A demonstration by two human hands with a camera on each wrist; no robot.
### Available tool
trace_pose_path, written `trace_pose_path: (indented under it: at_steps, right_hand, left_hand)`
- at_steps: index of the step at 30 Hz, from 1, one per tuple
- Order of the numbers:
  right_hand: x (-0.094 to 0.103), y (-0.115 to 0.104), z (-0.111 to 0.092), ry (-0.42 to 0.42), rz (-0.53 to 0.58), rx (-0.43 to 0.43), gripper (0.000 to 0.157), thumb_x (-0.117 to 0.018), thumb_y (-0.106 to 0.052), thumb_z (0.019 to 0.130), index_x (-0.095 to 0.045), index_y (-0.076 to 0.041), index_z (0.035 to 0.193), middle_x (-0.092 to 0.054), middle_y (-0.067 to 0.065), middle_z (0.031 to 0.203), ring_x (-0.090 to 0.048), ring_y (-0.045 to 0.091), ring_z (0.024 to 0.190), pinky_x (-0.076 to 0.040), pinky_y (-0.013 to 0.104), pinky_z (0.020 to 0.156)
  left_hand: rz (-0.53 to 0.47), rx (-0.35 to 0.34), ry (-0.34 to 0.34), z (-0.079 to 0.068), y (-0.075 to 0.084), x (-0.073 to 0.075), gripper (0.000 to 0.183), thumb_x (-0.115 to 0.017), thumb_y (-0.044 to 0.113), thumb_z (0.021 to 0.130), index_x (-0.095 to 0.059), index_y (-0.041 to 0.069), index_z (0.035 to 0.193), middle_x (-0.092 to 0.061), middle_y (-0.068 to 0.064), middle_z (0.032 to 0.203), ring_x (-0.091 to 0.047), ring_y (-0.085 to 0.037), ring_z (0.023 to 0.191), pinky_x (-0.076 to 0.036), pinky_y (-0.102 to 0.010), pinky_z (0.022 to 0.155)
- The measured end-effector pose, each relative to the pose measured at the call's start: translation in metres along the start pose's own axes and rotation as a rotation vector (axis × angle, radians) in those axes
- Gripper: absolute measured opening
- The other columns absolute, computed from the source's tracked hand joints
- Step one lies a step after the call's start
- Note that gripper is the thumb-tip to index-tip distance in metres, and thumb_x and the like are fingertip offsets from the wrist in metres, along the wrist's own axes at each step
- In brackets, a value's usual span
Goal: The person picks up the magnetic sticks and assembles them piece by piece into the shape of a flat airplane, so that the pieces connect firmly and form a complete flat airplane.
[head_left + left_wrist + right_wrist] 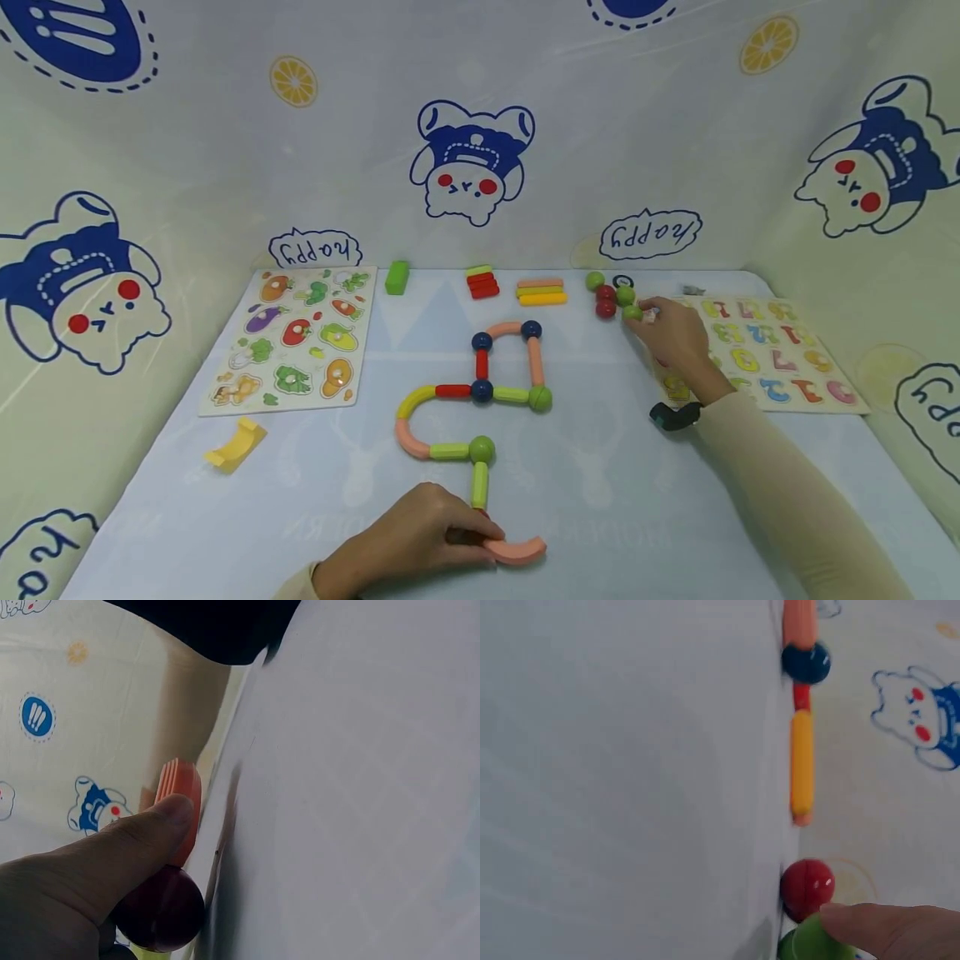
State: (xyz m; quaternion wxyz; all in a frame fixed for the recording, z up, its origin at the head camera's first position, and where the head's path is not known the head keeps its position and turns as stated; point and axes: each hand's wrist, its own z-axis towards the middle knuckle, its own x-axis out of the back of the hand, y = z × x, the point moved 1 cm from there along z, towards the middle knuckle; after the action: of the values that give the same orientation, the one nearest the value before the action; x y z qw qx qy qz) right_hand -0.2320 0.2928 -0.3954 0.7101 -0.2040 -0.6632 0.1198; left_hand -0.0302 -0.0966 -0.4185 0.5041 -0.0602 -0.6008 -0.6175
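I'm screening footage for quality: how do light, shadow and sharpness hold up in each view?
Head view: fairly even light, with the joined sticks and balls clearly readable; left wrist view: dim, the left hand and dark red ball in shade, a dark shadow on the table; right wrist view: soft, with blurred edges on the yellow stick and green ball.

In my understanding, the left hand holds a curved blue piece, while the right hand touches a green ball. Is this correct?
Not quite: the curved piece in the left hand is pink, not blue, as the head view shows. The right hand does touch a green ball.
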Motion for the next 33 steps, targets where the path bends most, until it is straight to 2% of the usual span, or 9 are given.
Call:
trace_pose_path:
  at_steps: [5, 9, 11, 13, 16, 19, 23, 26, 33]
  right_hand:
    - [-0.002, 0.003, -0.049, -0.022, 0.102, 0.016, 0.061, -0.064, -0.060, 0.078, -0.061, -0.014, 0.117, -0.052, 0.007, 0.069, -0.047, 0.023, 0.064, -0.034, 0.029, 0.047]
    - [-0.010, -0.005, -0.104, -0.128, 0.202, 0.099, 0.050, -0.068, -0.061, 0.072, -0.066, -0.023, 0.105, -0.043, 0.000, 0.055, -0.039, 0.015, 0.047, -0.028, 0.026, 0.039]
    - [-0.014, -0.013, -0.130, -0.232, 0.248, 0.205, 0.043, -0.071, -0.058, 0.072, -0.066, -0.028, 0.102, -0.040, -0.004, 0.053, -0.037, 0.011, 0.046, -0.028, 0.025, 0.040]
    - [-0.019, -0.023, -0.152, -0.340, 0.301, 0.345, 0.035, -0.072, -0.053, 0.072, -0.066, -0.032, 0.100, -0.038, -0.008, 0.051, -0.035, 0.006, 0.045, -0.029, 0.023, 0.041]
    - [-0.025, -0.037, -0.177, -0.508, 0.393, 0.552, 0.029, -0.074, -0.043, 0.076, -0.065, -0.034, 0.103, -0.034, -0.013, 0.052, -0.031, 0.000, 0.046, -0.029, 0.019, 0.042]
    - [-0.032, -0.047, -0.193, -0.619, 0.473, 0.681, 0.028, -0.074, -0.034, 0.078, -0.065, -0.030, 0.105, -0.031, -0.015, 0.053, -0.028, -0.003, 0.047, -0.028, 0.017, 0.042]
    - [-0.038, -0.053, -0.202, -0.702, 0.515, 0.717, 0.026, -0.074, -0.031, 0.080, -0.065, -0.029, 0.105, -0.031, -0.016, 0.053, -0.028, -0.005, 0.047, -0.027, 0.017, 0.041]
    - [-0.041, -0.055, -0.205, -0.713, 0.511, 0.708, 0.026, -0.073, -0.032, 0.081, -0.065, -0.030, 0.106, -0.031, -0.016, 0.053, -0.029, -0.005, 0.046, -0.027, 0.017, 0.041]
    - [-0.045, -0.058, -0.208, -0.679, 0.494, 0.701, 0.029, -0.072, -0.033, 0.082, -0.064, -0.031, 0.109, -0.031, -0.018, 0.052, -0.028, -0.005, 0.045, -0.027, 0.017, 0.040]
  left_hand:
    - [0.000, 0.005, -0.003, 0.000, -0.001, -0.001, 0.021, -0.067, 0.034, 0.086, -0.070, 0.024, 0.105, -0.064, 0.023, 0.091, -0.050, 0.019, 0.073, -0.041, -0.006, 0.060]
    - [-0.009, 0.020, -0.006, 0.001, -0.001, 0.000, 0.022, -0.067, 0.034, 0.086, -0.070, 0.025, 0.105, -0.064, 0.024, 0.091, -0.050, 0.019, 0.073, -0.042, -0.006, 0.061]
    - [-0.013, 0.023, -0.002, 0.001, 0.000, 0.001, 0.022, -0.067, 0.034, 0.086, -0.070, 0.025, 0.105, -0.064, 0.024, 0.091, -0.050, 0.019, 0.072, -0.042, -0.007, 0.061]
    - [-0.014, 0.021, 0.002, 0.000, 0.000, 0.001, 0.021, -0.067, 0.033, 0.086, -0.070, 0.024, 0.105, -0.064, 0.024, 0.091, -0.050, 0.019, 0.072, -0.042, -0.007, 0.061]
    - [-0.018, 0.016, 0.005, 0.000, 0.000, 0.000, 0.021, -0.067, 0.033, 0.086, -0.070, 0.024, 0.105, -0.064, 0.023, 0.091, -0.049, 0.018, 0.072, -0.042, -0.007, 0.061]
    - [-0.026, 0.014, 0.005, 0.000, 0.000, -0.002, 0.021, -0.067, 0.032, 0.086, -0.070, 0.023, 0.105, -0.064, 0.023, 0.091, -0.049, 0.018, 0.072, -0.043, -0.007, 0.062]
    - [-0.042, 0.020, 0.004, 0.000, 0.000, -0.003, 0.022, -0.067, 0.031, 0.086, -0.070, 0.023, 0.106, -0.064, 0.023, 0.091, -0.050, 0.018, 0.072, -0.043, -0.007, 0.062]
    - [-0.052, 0.030, 0.000, 0.000, 0.000, -0.002, 0.022, -0.067, 0.032, 0.086, -0.070, 0.023, 0.107, -0.064, 0.023, 0.092, -0.051, 0.018, 0.073, -0.044, -0.008, 0.062]
    - [-0.061, 0.049, -0.013, 0.000, -0.002, -0.002, 0.023, -0.066, 0.033, 0.087, -0.070, 0.023, 0.107, -0.064, 0.024, 0.092, -0.050, 0.018, 0.072, -0.044, -0.009, 0.061]
